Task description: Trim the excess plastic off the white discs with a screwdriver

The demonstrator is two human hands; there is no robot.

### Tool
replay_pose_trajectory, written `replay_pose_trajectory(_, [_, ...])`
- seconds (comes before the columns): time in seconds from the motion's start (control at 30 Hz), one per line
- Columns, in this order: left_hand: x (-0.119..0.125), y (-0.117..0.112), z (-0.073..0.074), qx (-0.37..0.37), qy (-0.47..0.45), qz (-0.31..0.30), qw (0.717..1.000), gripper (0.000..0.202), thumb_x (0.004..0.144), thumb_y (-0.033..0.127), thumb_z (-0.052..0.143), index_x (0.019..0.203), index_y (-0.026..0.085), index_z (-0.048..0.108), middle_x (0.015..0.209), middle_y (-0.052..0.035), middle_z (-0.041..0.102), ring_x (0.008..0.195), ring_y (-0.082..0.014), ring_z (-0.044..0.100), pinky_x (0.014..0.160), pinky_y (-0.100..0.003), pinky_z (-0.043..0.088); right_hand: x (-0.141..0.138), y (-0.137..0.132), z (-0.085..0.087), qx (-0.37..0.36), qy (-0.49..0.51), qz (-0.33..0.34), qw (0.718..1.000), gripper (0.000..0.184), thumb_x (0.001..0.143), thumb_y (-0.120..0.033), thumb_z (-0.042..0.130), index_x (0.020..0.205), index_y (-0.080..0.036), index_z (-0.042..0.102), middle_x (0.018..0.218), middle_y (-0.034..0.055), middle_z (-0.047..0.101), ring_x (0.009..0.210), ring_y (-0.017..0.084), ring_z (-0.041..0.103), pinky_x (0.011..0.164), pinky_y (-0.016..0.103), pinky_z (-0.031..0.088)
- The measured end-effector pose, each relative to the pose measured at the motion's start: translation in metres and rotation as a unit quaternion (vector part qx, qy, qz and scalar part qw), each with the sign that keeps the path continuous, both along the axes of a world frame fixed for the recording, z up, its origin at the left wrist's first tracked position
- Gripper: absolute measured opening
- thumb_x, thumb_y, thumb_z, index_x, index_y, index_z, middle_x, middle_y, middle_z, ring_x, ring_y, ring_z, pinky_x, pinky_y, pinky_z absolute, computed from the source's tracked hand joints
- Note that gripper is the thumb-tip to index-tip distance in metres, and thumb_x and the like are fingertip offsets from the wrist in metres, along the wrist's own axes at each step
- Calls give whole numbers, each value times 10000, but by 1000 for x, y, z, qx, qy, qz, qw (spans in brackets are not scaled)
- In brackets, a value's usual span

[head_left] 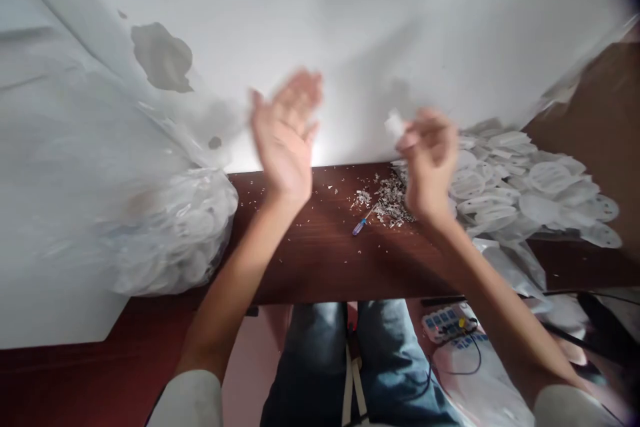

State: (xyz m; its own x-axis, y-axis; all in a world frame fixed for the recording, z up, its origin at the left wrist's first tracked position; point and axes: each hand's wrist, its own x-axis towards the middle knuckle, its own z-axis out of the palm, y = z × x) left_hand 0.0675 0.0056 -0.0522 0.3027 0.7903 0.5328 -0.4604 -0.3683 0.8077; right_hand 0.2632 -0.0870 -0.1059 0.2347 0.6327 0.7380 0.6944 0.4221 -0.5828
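Observation:
My left hand [286,137] is raised over the dark wooden table [320,254], fingers stretched out and apart, blurred by motion, holding nothing. My right hand [429,164] is lifted to the right of it, fingers curled in a pinch round a small white piece [395,124] that I cannot make out clearly. Below and between the hands lies a heap of white plastic shavings [389,202] and a small screwdriver with a blue handle [361,224].
A pile of white round plastic discs [530,187] lies at the right. A clear bag of similar discs [170,234] sits at the left. A white wall rises behind. On the floor lie a power strip [447,324] and cables, beside my knees.

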Motion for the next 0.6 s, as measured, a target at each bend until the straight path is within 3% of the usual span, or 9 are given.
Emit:
replay_pose_trajectory(0.07, [24,8,-37,-74,29,-13,997,699,1087,696,207,1374,202,609,1454,-113,648,1320,-309,632,1146,-566,457,-8,30,-32,20,17,8,1000,652,1039,-553,506,1601,-268,340,1421,166,595,1266,324,650,1012,559,571])
replay_pose_trajectory(0.13, [43,14,-81,-142,91,1,986,624,1051,708,383,1297,203,654,1329,-138,707,1214,-320,682,1035,-500,537,-7,51,-64,-3,-41,50,998,716,907,-538,716,1508,-254,448,1347,156,660,1220,341,672,1038,560,564])
replay_pose_trajectory(0.2, [53,18,-119,-150,110,16,982,580,1024,698,473,1235,202,688,1257,-131,730,1160,-300,693,983,-431,558,0,61,-86,-22,-111,78,991,691,875,-493,757,1459,-244,488,1358,166,669,1240,364,665,1070,576,541])
replay_pose_trajectory(0.27, [53,19,-144,-142,117,26,983,548,1019,681,497,1197,209,709,1202,-115,742,1099,-277,699,934,-391,568,8,64,-95,-26,-177,94,979,703,874,-486,764,1471,-254,476,1384,169,668,1271,383,651,1092,596,518])
replay_pose_trajectory(0.33, [49,19,-157,-143,114,42,982,491,991,648,583,1162,209,719,1168,-105,742,1053,-257,697,887,-358,578,12,62,-96,-32,-226,109,968,690,903,-446,743,1498,-253,451,1402,171,665,1298,381,640,1109,607,501])
replay_pose_trajectory(0.43, [42,19,-169,-187,111,-7,976,483,940,630,672,1192,221,709,1176,-102,729,984,-246,702,762,-335,606,10,58,-97,-37,-264,116,957,640,957,-414,700,1516,-243,440,1382,175,680,1326,373,630,1126,623,485])
replay_pose_trajectory(0.5, [41,20,-174,-219,112,-38,969,488,924,632,691,1196,227,705,1160,-97,721,944,-244,701,697,-337,618,9,56,-100,-57,-262,123,956,635,973,-421,695,1528,-244,442,1379,177,681,1341,373,622,1129,625,489])
replay_pose_trajectory(0.6, [42,25,-182,-226,109,-28,968,464,918,605,707,1165,213,718,1116,-96,721,930,-231,698,682,-319,617,15,54,-100,-88,-210,146,963,737,930,-489,757,1549,-246,438,1477,183,622,1403,374,579,1147,607,494])
